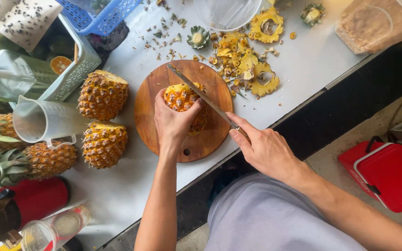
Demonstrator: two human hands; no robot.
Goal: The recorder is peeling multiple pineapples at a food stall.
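The right hand sits nearest, fingers wrapped tight round the handle of a long narrow knife, forefinger stretched along the top toward the blade. The blade runs up and away to the left, its edge laid against the right flank of a pineapple that stands on a round wooden cutting board. The left hand cups that pineapple from the near side, fingers and thumb pressed against the rind, with the cut yellow top showing above them.

To do this paring cut well, I judge the blade should follow the fruit's curve in a shallow slice, just under the eyes, so little flesh is lost. The holding thumb lies close to the edge (the real hazard here); it would be safer drawn back to the side away from the blade. The board looks steady on the white counter.

Left of the board stand two more topped pineapples and, unpeeled, with a clear measuring jug beside them. Beyond the board lie rind scraps and yellow rings of peel, then a blue basket at the far edge.
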